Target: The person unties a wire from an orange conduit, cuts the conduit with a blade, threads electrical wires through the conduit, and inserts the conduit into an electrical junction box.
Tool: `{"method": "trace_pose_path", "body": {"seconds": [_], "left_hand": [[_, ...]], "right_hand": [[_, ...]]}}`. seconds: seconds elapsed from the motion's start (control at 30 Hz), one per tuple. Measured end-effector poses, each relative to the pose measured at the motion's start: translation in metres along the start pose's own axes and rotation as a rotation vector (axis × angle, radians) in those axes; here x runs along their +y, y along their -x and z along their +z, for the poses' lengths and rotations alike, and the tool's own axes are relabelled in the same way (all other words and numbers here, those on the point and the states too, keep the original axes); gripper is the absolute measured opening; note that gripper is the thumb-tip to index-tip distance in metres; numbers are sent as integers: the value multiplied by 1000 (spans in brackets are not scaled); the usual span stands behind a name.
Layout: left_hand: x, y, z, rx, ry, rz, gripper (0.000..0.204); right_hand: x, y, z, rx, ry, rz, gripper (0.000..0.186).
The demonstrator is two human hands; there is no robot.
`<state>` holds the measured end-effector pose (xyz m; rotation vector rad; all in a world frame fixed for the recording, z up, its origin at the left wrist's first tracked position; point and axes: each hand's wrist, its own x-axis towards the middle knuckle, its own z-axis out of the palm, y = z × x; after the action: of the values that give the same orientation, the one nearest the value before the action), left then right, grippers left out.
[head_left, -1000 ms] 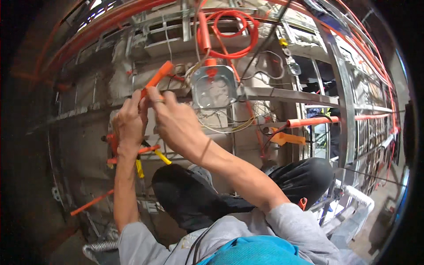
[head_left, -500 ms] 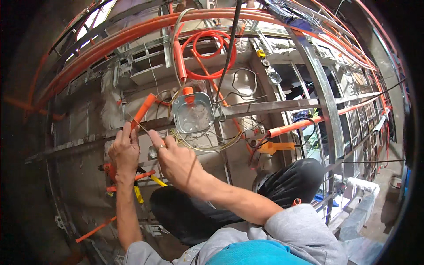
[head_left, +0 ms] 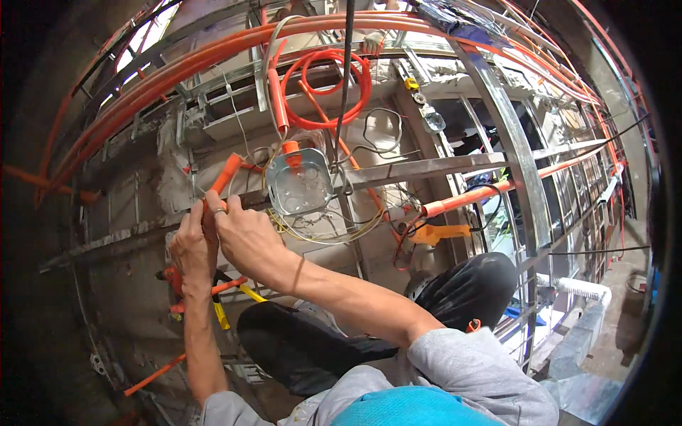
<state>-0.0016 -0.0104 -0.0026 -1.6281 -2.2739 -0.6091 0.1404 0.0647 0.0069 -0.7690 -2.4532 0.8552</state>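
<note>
Remotely, I see the left hand [head_left: 194, 247] grip the orange tube [head_left: 227, 172] — the right hand [head_left: 246, 236] touches it (its hold I can't tell). Tube-end fingerwork seems the step; next likely needs steadiness.

2 short grey sleeves [head_left: 465, 355] | black trousers [head_left: 284, 344] | 1 ring [head_left: 222, 210] | teal cloth [head_left: 412, 410]

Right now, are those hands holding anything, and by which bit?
The left fingers hold an orange tube by its lower part. The right fingers are there too, but I can't tell whether they grip it.
</note>
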Motion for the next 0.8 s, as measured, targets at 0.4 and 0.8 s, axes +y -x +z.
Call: {"method": "trace_pose_path", "body": {"seconds": [0.4, 0.8], "left_hand": [[-3, 8, 3, -36, 29, -81, 23], [-2, 6, 1, -54, -101, -113, 21]], "right_hand": [[7, 19, 10, 86, -110, -44, 72], [8, 61, -36, -44, -158, -10, 59]]}}
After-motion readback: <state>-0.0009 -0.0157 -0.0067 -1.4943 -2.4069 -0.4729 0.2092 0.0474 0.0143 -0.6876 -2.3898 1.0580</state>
